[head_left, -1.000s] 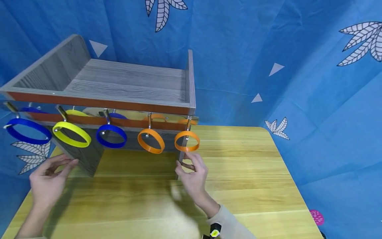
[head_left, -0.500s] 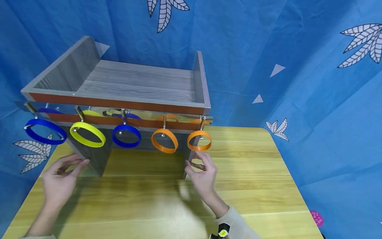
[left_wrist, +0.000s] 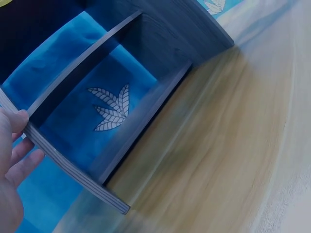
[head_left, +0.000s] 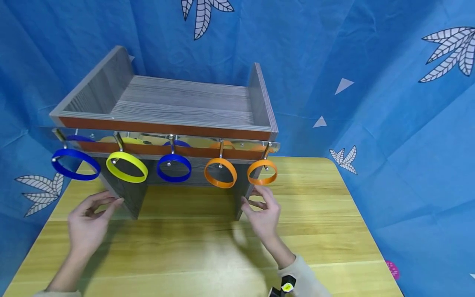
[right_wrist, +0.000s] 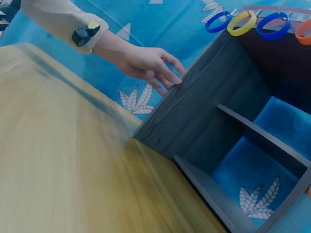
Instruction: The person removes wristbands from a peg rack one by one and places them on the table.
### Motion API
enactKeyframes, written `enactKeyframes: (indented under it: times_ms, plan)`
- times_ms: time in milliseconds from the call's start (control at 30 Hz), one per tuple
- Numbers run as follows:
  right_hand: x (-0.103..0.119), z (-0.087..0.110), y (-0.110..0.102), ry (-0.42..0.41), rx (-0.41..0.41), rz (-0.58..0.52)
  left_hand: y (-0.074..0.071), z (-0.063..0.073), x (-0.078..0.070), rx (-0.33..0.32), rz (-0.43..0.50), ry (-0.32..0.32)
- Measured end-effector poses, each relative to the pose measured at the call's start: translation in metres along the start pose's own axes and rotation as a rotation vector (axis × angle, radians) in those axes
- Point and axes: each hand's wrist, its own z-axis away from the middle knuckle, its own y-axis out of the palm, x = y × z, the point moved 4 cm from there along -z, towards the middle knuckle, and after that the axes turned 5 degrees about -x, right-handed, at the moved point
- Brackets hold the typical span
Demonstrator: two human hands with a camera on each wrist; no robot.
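1. Grey shelf (head_left: 185,99) is being supported by the table (head_left: 178,255) in the head view, its front edges being pinched by the left hand (head_left: 90,222) and right hand (head_left: 265,210); five rings (head_left: 174,179) are being held by hooks (head_left: 172,142).
2. In the left wrist view, the left panel (left_wrist: 80,177) is being gripped by the left hand.
3. In the right wrist view, that panel is being held near its edge.
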Motion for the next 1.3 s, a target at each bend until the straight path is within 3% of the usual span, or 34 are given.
enactKeyframes:
  times_ms: [200,533,833,1300]
  plan:
    - [-0.004,-0.004,-0.008,0.045,0.005,0.016,0.008,0.002,0.001,0.013,0.001,-0.035]
    - [-0.008,-0.01,-0.022,0.085,0.002,0.038,0.023,0.008,-0.003,0.026,0.079,-0.037]
    - [-0.013,-0.016,-0.033,0.069,-0.024,0.051,0.035,0.011,-0.007,0.031,0.1,-0.081]
    - [-0.019,-0.026,-0.05,0.053,-0.033,0.066,0.056,0.016,-0.016,0.047,0.118,-0.076]
